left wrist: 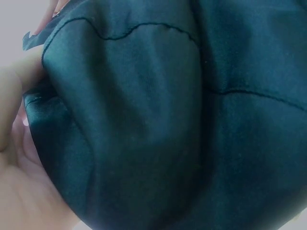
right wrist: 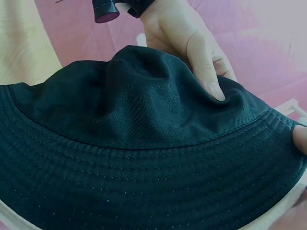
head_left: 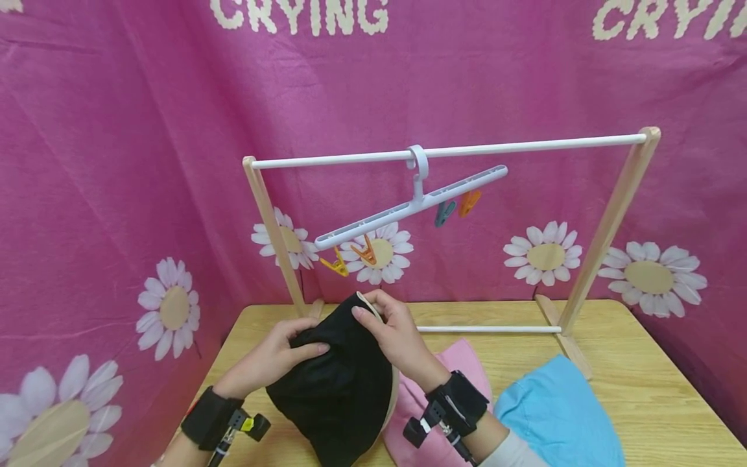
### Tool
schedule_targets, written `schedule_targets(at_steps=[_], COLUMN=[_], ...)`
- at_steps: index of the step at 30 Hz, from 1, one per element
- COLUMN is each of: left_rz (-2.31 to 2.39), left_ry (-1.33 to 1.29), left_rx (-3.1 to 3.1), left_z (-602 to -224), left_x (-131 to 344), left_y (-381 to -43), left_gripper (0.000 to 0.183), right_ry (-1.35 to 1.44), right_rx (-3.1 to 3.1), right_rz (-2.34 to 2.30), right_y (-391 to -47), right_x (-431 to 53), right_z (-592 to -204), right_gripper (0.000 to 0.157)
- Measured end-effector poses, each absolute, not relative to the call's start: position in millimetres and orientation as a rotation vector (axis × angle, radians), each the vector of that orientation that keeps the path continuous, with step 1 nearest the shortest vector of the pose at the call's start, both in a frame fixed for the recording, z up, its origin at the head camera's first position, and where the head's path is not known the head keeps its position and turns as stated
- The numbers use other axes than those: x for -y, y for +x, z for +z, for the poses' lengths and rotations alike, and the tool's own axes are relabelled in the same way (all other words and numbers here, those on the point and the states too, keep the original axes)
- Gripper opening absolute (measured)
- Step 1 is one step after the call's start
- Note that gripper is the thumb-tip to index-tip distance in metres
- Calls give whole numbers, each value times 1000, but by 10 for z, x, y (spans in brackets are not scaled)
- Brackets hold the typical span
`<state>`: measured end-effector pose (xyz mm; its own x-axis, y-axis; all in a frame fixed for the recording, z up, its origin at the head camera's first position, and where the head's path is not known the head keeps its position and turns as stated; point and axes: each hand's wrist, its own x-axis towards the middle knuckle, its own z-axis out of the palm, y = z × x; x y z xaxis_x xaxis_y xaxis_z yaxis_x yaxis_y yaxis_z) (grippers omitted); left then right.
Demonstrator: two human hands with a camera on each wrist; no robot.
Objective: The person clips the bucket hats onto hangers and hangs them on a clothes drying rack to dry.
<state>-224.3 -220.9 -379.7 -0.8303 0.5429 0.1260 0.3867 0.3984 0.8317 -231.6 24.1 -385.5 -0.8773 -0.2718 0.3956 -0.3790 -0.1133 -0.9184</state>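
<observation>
Head view: left hand (head_left: 274, 355) and right hand (head_left: 398, 332) pinch one hat (head_left: 344, 389); four pegs (head_left: 469, 203) hang.

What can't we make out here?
- Left hand, head view: fingertips behind the black hat.
- Pink cloth, head view: full shape hidden by hat and right wrist strap.
- Blue hat, head view: cut off by bottom edge.
- Black hat's full outline, left wrist view: cut by frame edges.
</observation>
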Motion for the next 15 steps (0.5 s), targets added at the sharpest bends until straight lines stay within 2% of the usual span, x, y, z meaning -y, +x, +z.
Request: schedule_targets(at_steps=[9,15], left_rz=[1403,1429], left_ry=[810,832], left_rx=[-2491,-2487], left_z=[-3779,-3837], left_x=[2218,2232], left_y=[-2251,-2311], left_gripper=[27,27], right_ry=[748,746], right_rx=[2040,2023], right_rz=[2118,2149], right_y=[-2138,-2320], right_x=[-234,-215], right_z=[-3617,-3817], right_gripper=[10,13])
